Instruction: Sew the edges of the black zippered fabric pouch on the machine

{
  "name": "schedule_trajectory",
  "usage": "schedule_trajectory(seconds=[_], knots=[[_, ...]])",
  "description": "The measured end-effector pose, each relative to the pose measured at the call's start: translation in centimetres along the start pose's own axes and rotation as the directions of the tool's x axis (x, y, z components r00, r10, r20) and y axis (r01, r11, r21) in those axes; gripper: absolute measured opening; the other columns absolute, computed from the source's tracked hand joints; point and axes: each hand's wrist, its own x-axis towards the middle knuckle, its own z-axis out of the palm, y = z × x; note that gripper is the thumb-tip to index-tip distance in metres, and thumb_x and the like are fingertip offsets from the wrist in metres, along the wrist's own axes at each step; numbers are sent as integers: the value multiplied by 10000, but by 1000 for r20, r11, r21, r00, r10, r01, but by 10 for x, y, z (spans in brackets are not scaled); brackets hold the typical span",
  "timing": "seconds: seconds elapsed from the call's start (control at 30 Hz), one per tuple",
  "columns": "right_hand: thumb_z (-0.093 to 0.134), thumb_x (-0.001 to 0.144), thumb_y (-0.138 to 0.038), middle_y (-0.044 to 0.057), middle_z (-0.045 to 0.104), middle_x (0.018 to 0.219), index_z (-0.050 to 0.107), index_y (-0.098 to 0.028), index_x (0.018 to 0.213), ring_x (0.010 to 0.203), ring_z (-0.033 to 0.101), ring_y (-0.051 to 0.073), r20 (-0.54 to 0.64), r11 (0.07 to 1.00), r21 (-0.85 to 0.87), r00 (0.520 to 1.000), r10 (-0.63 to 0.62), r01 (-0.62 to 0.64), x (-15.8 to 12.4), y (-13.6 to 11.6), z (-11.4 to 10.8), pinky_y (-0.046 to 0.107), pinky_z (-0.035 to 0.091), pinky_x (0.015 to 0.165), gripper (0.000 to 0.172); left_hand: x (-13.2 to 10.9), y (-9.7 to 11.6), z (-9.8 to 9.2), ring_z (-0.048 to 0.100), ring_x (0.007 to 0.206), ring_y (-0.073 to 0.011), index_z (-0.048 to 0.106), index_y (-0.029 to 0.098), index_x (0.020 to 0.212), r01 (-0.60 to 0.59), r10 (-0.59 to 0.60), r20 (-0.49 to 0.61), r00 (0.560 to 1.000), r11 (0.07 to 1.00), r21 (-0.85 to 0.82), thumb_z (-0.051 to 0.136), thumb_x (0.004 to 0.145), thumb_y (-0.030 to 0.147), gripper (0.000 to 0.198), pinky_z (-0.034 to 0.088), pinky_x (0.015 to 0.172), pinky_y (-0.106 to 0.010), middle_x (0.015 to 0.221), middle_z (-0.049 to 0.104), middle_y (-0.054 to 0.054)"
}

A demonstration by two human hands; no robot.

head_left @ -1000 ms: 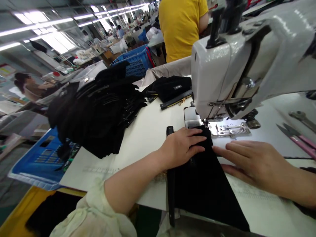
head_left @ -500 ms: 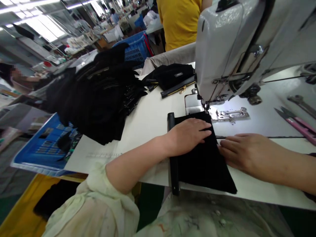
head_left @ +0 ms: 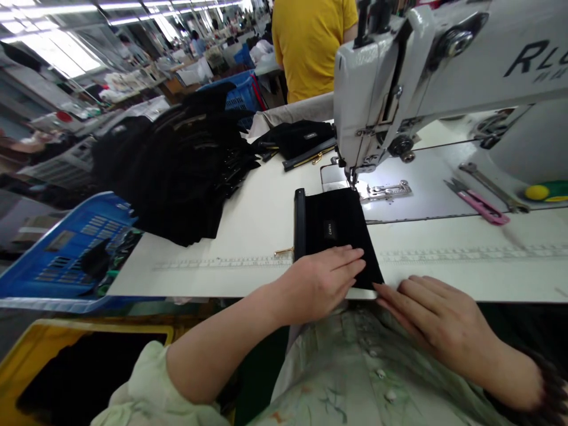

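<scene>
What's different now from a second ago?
The left hand and right hand moved away from the needle toward the near table edge; the left lies lower on the black fabric, uncovering its label, the right at its near corner. Both still touch it. The black pile and pink snips stayed put.

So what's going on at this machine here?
A person has a piece of black fabric on the white table, its far right corner by the needle area of a sewing machine. The left hand lies across the fabric; the right hand's fingertips are at its near right corner. A heap of black pieces sits to the left, and pink-handled snips lie to the right.
</scene>
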Motion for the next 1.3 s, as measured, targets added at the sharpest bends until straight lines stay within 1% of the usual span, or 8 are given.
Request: schedule_trajectory(seconds=[0.13,0.23,0.37,0.47,0.67,0.8,1.03,1.3], knots=[[567,912,-60,-6,465,656,593,-114,961,621,379,138,-18,999,32,1000,-3,3,-3,-1,3,296,320,566,77,0,4,3,557,1298,-229,608,22,1237,-23,23,18,1000,999,40,430,988,136,327,465,1123,-382,1339,620,-174],[565,909,-46,-10,449,640,586,-137,903,614,356,138,-39,998,70,999,13,-10,-2,-1,3,301,294,569,93,1,8,7,560,1295,-222,603,17,1248,-40,37,44,998,997,69,429,986,123,332,448,1135,-362,1357,610,-163],[575,899,-33,-10,446,641,592,-133,913,622,349,141,-35,996,88,999,1,2,-2,-1,3,307,280,576,103,4,9,9,565,1288,-231,622,27,1232,-71,65,64,996,993,95,411,988,113,334,453,1127,-363,1332,632,-143],[599,878,-24,-8,449,646,593,-119,918,631,350,145,-33,996,91,999,-7,10,-6,-1,3,318,280,579,103,5,9,8,564,1290,-228,621,35,1241,-65,54,112,992,993,102,404,988,112,343,449,1128,-362,1329,636,-137],[606,883,-39,-14,454,644,591,-108,954,629,365,137,-28,998,64,999,-21,23,-6,0,1,318,286,570,99,7,11,6,546,1310,-243,609,21,1258,-62,44,185,982,994,94,429,972,93,346,452,1124,-393,1346,614,-173],[626,861,-18,-12,457,641,581,-91,970,635,367,142,-24,996,67,998,-54,55,-3,1,0,321,288,566,139,7,11,7,573,1279,-260,624,4,1230,-72,60,148,987,994,79,432,970,94,335,475,1105,-389,1319,634,-172],[625,863,-20,-14,442,644,590,-77,992,632,364,143,-7,997,53,999,-52,52,-7,2,1,324,286,564,145,5,10,10,509,1344,-199,593,2,1256,-37,37,10,999,999,4,399,1002,131,344,423,1151,-325,1348,615,-169],[612,882,-37,-15,442,648,581,-97,983,634,359,141,-18,997,64,999,-50,51,-4,2,0,320,291,568,121,7,9,13,541,1315,-222,612,15,1242,-76,69,144,987,996,48,418,975,98,341,436,1142,-352,1342,621,-160]])
